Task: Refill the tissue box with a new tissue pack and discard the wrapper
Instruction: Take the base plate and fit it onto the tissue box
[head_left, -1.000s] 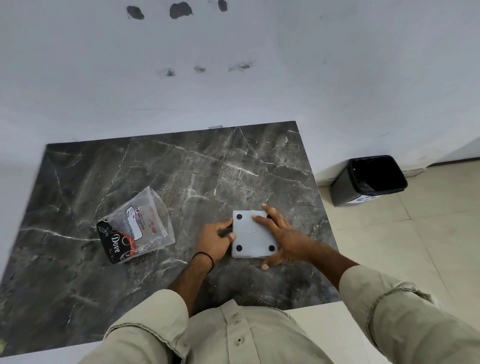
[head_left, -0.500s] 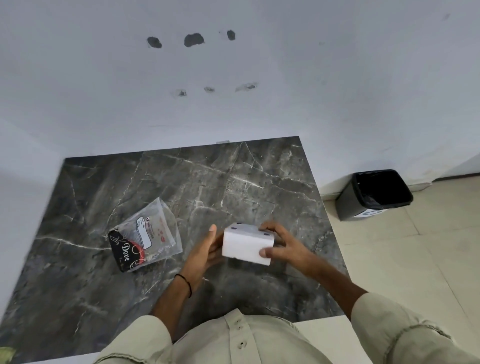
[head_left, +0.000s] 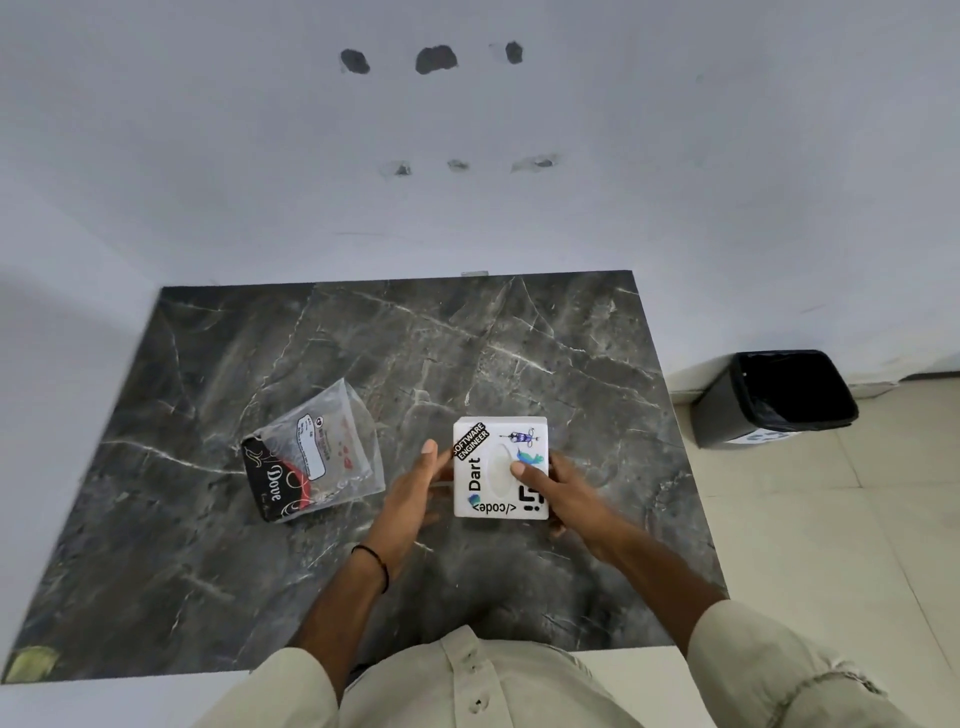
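Standing toward the right edge of the table (head_left: 249, 597), the sticker-covered white tissue box (head_left: 485, 457) is gripped by the right hand (head_left: 569, 496) and touched by the straight-fingered left hand (head_left: 408, 501).

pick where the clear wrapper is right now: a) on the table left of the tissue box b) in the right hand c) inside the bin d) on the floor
a: the wrapper lies on the table, apart from the tissue box that the right hand grips; the bin stands off on the floor.
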